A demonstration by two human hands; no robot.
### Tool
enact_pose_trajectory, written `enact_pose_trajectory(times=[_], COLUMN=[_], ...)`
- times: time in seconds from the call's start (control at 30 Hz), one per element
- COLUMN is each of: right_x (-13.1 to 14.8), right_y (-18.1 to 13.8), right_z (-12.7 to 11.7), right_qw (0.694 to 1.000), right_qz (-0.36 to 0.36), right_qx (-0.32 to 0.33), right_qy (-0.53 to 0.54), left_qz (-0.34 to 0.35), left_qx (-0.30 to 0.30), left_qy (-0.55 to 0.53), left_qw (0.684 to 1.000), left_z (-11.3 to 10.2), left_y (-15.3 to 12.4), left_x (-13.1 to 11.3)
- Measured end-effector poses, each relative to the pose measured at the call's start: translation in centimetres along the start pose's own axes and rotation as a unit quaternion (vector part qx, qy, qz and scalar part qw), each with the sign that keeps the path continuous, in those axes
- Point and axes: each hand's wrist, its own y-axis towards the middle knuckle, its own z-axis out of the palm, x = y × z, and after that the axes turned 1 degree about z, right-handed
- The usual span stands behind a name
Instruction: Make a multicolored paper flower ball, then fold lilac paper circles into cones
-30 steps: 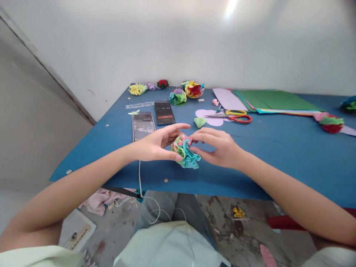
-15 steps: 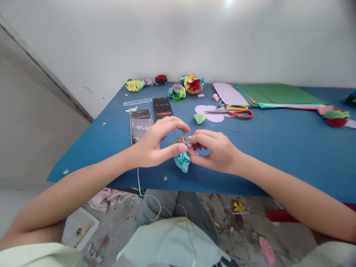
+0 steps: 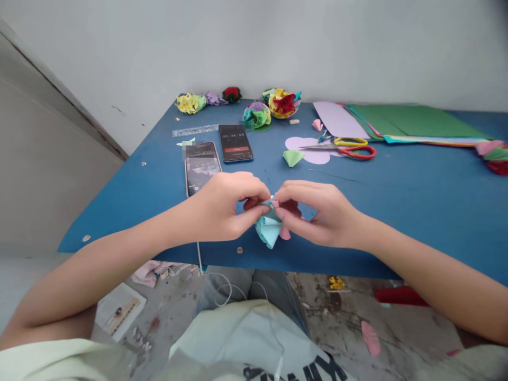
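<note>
Between my two hands is a paper flower [image 3: 269, 231] with light-blue curled petals and some pink, held just above the near part of the table. My left hand [image 3: 234, 207] pinches its upper edge from the left with thumb and forefinger. From the right, my right hand [image 3: 323, 211] pinches the pink and blue paper at the same spot, its fingertips almost touching those of the left. A pink petal shows below the right thumb. My fingers hide part of the flower's middle.
Beyond my hands on the blue table [image 3: 397, 211] lie two phones, a clear ruler [image 3: 195, 130], a folded green paper piece [image 3: 292, 157], and scissors [image 3: 357, 148] on a lilac paper flower shape. Several finished paper flowers [image 3: 283, 103] and stacked coloured sheets [image 3: 416, 120] are farther back.
My left fingers were spread apart and have closed onto the flower's edge. The flower has turned, showing more of its light-blue side and a pink petal. The view has shifted slightly.
</note>
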Motion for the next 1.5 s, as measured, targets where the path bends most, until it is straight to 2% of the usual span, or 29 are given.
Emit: enact_pose_trajectory(times=[0.17,0.3,0.43,0.53,0.67,0.8,0.9,1.07,1.27,1.5], right_x=[0.3,0.1,-0.1,0.2,0.7,0.5,0.1,-0.2,-0.1,0.1], right_y=[0.3,0.5,0.6,0.6,0.3,-0.3,-0.7,-0.8,-0.7,-0.2], right_z=[0.1,0.2,0.0,-0.1,0.4,1.1,1.3,1.0,0.8,0.4], right_qw=[0.994,0.972,0.959,0.976,0.997,0.981,0.964,0.964,0.962,0.974], right_qz=[0.066,0.146,0.146,0.127,0.062,-0.012,-0.063,-0.067,-0.073,-0.051], right_qx=[0.011,0.02,0.037,0.024,-0.048,-0.137,-0.159,-0.116,-0.098,-0.087], right_qy=[0.084,0.183,0.239,0.173,0.002,-0.137,-0.203,-0.23,-0.244,-0.202], left_qz=[0.014,0.027,0.031,0.022,-0.002,-0.028,-0.033,-0.013,-0.001,0.01], left_qx=[-0.003,0.006,0.011,0.011,0.009,-0.008,-0.019,-0.027,-0.025,-0.018], left_qy=[-0.031,-0.019,-0.037,-0.046,-0.046,-0.024,-0.003,0.039,0.05,0.046], left_qw=[0.999,0.999,0.999,0.999,0.999,0.999,0.999,0.999,0.998,0.999], left_z=[0.2,0.3,0.1,0.0,0.0,0.2,0.5,0.8,0.9,0.9], left_y=[-0.1,-0.3,-0.4,-0.3,-0.3,-0.3,-0.4,-0.4,-0.4,-0.5], left_x=[-0.2,-0.4,-0.5,-0.5,-0.6,-0.7,-0.6,-0.3,-0.2,-0.5])
